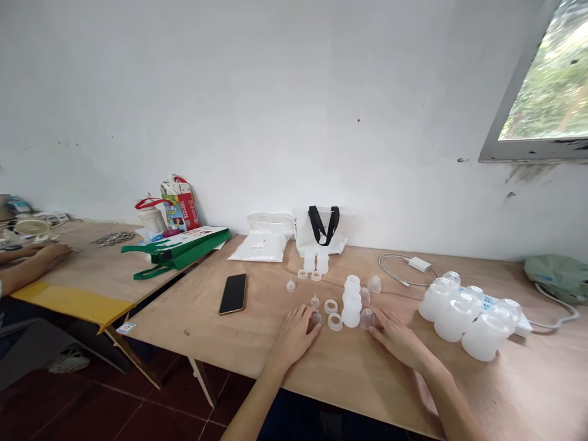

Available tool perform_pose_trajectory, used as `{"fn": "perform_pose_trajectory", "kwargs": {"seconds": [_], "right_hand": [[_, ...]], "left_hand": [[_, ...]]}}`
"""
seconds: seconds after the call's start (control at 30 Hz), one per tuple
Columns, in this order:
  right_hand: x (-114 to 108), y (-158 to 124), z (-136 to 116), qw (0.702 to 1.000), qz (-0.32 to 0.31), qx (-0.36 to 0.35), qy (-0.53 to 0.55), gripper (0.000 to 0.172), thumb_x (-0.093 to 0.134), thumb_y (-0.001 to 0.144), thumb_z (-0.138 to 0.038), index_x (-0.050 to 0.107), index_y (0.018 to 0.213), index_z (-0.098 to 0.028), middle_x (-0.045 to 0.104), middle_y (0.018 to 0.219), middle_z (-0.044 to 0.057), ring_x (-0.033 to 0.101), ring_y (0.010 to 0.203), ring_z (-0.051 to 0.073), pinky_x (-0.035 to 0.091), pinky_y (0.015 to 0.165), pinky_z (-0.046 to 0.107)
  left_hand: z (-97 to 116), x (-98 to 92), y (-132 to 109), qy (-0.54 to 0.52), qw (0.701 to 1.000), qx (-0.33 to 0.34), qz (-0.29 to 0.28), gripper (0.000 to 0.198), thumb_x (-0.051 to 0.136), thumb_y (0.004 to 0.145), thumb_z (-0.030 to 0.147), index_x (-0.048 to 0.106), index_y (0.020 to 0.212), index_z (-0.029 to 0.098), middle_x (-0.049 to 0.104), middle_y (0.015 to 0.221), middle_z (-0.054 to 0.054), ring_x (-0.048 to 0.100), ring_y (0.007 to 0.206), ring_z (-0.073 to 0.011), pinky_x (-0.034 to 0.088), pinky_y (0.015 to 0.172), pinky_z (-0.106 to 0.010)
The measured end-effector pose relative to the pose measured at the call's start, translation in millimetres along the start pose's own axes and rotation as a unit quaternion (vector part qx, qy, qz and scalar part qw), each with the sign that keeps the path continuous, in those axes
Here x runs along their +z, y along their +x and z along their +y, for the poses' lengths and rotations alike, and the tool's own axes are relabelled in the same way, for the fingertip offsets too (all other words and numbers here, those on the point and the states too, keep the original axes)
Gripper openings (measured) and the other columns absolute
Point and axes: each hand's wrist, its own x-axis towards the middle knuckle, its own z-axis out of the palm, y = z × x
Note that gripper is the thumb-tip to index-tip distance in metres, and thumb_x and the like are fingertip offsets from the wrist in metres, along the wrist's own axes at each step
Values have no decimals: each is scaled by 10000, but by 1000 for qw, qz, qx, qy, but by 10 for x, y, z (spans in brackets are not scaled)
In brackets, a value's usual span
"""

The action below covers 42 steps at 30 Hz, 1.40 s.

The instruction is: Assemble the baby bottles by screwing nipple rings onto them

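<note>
My left hand (296,334) rests on the table with thumb and forefinger closed around a clear bottle nipple (316,318). Across from it, my right hand (397,338) has its thumb and forefinger at the side of a clear dome cap (367,319), gripping it. Between the hands stand three frosted baby bottles (351,312) in a row running away from me. Left of them lie screw rings (335,322), with another nipple (315,301) and one more farther back. Two more caps (374,284) sit behind the right-hand one.
Several capped bottles (484,334) stand at right, near a white cable with an adapter (419,264). A phone (233,294) lies at left. White packages (260,246) and a bag with black handles (321,229) are by the wall. Another person's hand (52,252) is on the neighbouring table.
</note>
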Motion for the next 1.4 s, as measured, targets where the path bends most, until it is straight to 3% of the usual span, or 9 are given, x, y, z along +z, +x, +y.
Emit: {"fn": "perform_pose_trajectory", "kwargs": {"seconds": [0.63, 0.77, 0.83, 0.93, 1.03, 1.1, 1.2, 1.3, 1.4], "right_hand": [[-21, -9, -19, 1000, 9, -9, 14, 601, 446, 960, -431, 418, 1540, -274, 592, 1443, 99, 563, 1319, 300, 462, 1090, 442], [-44, -4, -51, 997, 55, -26, 44, 548, 379, 961, -319, 428, 1506, -280, 523, 1504, 105, 608, 1245, 254, 516, 1003, 388], [-85, -4, -103, 993, 101, -23, 60, 505, 348, 962, -288, 468, 1452, -271, 567, 1416, 113, 663, 1048, 226, 543, 919, 369], [-155, -12, -240, 986, 147, -15, 73, 379, 365, 974, -323, 569, 1287, -263, 652, 1187, 89, 627, 790, 205, 545, 806, 363], [-171, -34, -455, 985, 149, -36, 78, 293, 362, 995, -347, 637, 1048, -261, 688, 973, 64, 617, 773, 223, 519, 737, 344], [-124, -56, -627, 989, 114, -73, 67, 302, 350, 996, -305, 645, 958, -253, 696, 910, 61, 630, 779, 227, 515, 729, 341], [26, -88, -859, 990, 45, -134, 16, 346, 341, 963, -181, 681, 983, -238, 720, 1120, 78, 677, 871, 226, 542, 803, 359], [206, -103, -978, 990, 13, -126, -56, 482, 357, 933, -131, 685, 1260, -266, 569, 1504, 65, 712, 1005, 252, 577, 849, 395], [322, -97, -988, 990, 1, -110, -90, 545, 408, 947, -182, 607, 1449, -262, 469, 1607, 83, 693, 1162, 303, 589, 933, 443]], "left_hand": [[4, 4, 3, 21, 1000, 6, 1, 228, 477, 1031, 329, 615, 1192, 246, 622, 1172, -53, 590, 1096, -242, 446, 961, -381], [13, 0, -2, 27, 1000, 6, 2, 205, 468, 1021, 284, 615, 1159, 246, 626, 1195, -46, 596, 1073, -230, 439, 945, -371], [9, 5, -5, 24, 1000, 8, 6, 206, 466, 1023, 291, 616, 1156, 245, 627, 1198, -46, 597, 1075, -230, 435, 944, -368], [-7, 17, -9, 14, 1000, 9, 9, 215, 467, 1035, 329, 620, 1156, 239, 628, 1202, -55, 598, 1076, -237, 436, 936, -370], [-24, 32, -13, 4, 1000, 7, 11, 201, 484, 1032, 334, 623, 1145, 242, 630, 1214, -50, 600, 1070, -240, 439, 939, -381], [-31, 39, -14, -5, 1000, 5, 13, 181, 498, 1024, 314, 626, 1135, 248, 634, 1207, -37, 599, 1076, -235, 437, 955, -380], [-31, 37, -14, -18, 1000, -2, 13, 168, 513, 1017, 297, 633, 1122, 245, 638, 1195, -31, 599, 1091, -224, 436, 966, -367], [-26, 31, -13, -26, 1000, -5, 12, 165, 522, 1017, 300, 647, 1109, 246, 642, 1183, -30, 602, 1093, -218, 443, 957, -353], [-27, 31, -13, -32, 999, -2, 12, 188, 543, 1007, 296, 654, 1152, 253, 642, 1210, -33, 603, 1110, -222, 437, 978, -361]]}}
